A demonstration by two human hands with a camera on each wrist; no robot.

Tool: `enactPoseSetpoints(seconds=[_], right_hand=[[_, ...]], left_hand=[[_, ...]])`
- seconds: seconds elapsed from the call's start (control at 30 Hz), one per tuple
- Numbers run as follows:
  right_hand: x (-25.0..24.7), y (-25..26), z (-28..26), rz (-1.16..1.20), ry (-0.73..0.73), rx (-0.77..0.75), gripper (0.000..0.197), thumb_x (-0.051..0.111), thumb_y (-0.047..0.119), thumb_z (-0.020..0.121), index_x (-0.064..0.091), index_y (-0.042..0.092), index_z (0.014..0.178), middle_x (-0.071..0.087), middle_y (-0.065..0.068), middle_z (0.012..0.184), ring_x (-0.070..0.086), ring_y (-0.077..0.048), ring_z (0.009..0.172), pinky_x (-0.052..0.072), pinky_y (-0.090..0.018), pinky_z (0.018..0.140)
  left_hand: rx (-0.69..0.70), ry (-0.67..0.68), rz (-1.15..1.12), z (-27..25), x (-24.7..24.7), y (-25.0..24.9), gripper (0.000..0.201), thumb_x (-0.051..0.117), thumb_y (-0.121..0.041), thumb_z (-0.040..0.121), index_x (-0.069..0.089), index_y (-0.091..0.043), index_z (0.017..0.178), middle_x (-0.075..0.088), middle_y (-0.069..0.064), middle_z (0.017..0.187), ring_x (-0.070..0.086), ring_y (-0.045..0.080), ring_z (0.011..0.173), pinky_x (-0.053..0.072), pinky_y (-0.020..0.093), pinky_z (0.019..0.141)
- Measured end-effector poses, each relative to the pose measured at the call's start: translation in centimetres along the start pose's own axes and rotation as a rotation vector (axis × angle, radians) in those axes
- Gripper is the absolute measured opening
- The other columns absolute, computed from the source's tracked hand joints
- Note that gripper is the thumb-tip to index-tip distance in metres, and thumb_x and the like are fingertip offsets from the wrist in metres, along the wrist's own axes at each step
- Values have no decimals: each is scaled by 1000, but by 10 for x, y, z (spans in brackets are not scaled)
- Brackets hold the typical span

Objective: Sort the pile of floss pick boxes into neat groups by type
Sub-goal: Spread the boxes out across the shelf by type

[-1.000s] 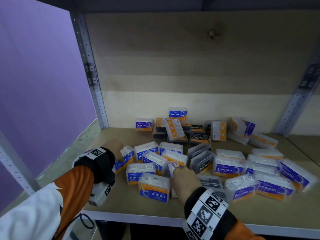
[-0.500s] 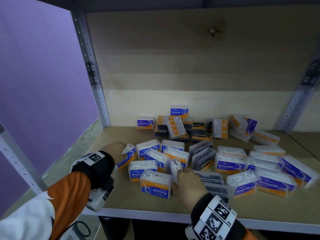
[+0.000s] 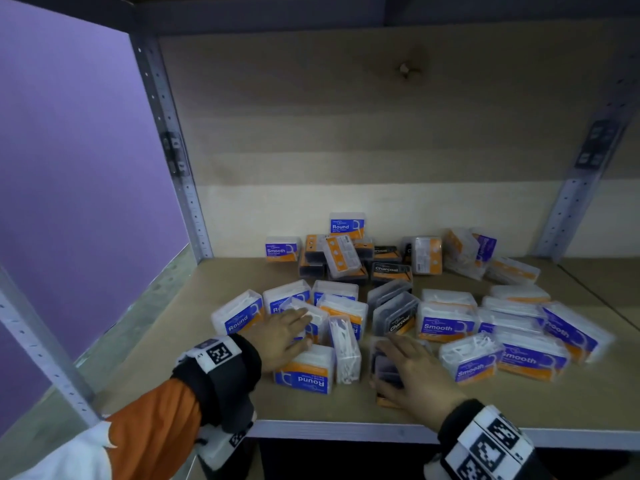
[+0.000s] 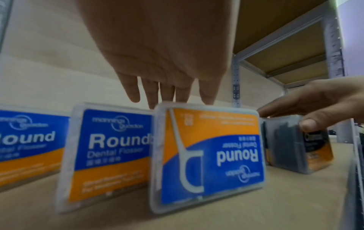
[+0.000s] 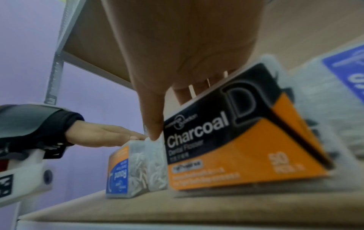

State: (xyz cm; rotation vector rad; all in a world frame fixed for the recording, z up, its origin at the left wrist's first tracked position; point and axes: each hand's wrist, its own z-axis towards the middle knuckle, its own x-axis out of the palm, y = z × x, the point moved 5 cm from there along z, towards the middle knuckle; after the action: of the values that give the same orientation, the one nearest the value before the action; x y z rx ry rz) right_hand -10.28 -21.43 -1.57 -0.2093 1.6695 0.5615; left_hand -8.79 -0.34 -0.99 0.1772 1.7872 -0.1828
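1. So, a loose cluster of clear plastic Round boxes with blue-and-orange labels (image 3: 239,315) is gathered front-left on the wooden shelf (image 3: 519,407); Smooth boxes (image 3: 530,358) are bunched right.
2. The left hand (image 3: 280,336) is laid flat, fingers straight and together, on the upside-down Round box (image 4: 208,157).
3. A dark Charcoal box (image 5: 242,140) is gripped by the right hand (image 3: 412,372), thumb down its side.
4. The mixed back heap (image 3: 349,258) is left unsorted, so plenty remains.

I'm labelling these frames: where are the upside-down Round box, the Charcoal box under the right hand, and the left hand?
Upside-down Round box (image 4: 208,157): left wrist view, front label.
Charcoal box (image 5: 236,140): right wrist view, front label.
Left hand (image 3: 282,336): head view, back of hand.
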Motion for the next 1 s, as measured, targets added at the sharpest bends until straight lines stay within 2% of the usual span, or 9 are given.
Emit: enactPoseSetpoints(seconds=[0.1, 0.27, 0.4, 1.0], right_hand=[[5, -5, -3, -34, 32, -4, 68, 43, 47, 94, 12, 25, 151, 1, 5, 160, 5, -13, 148, 5, -30, 120], [11, -10, -5, -107, 75, -20, 74, 41, 46, 95, -1, 24, 152, -10, 0, 160, -4, -16, 149, -2, -31, 120], [13, -11, -3, -134, 101, -30, 74, 41, 41, 96, -4, 21, 152, -13, -2, 160, -7, -17, 149, -5, -32, 120], [15, -7, -3, -159, 116, 16, 75, 41, 40, 97, -6, 20, 152, -13, -2, 160, -9, -18, 149, -6, -35, 120]], left_hand=[[7, 81, 16, 2, 10, -8, 60, 23, -41, 102, 0, -17, 152, -4, 2, 161, -1, 15, 149, 2, 32, 120], [-2, 100, -2, 1, 17, -11, 59, 18, -38, 103, -7, -16, 152, -12, 3, 160, -9, 16, 149, -3, 32, 120], [-9, 95, -10, 1, 20, -11, 57, 16, -38, 104, -9, -17, 151, -15, 1, 159, -11, 14, 148, -5, 31, 120], [-32, 71, 9, 2, 22, -12, 56, 16, -35, 104, -6, -18, 152, -12, 1, 160, -6, 15, 149, -2, 32, 120]])
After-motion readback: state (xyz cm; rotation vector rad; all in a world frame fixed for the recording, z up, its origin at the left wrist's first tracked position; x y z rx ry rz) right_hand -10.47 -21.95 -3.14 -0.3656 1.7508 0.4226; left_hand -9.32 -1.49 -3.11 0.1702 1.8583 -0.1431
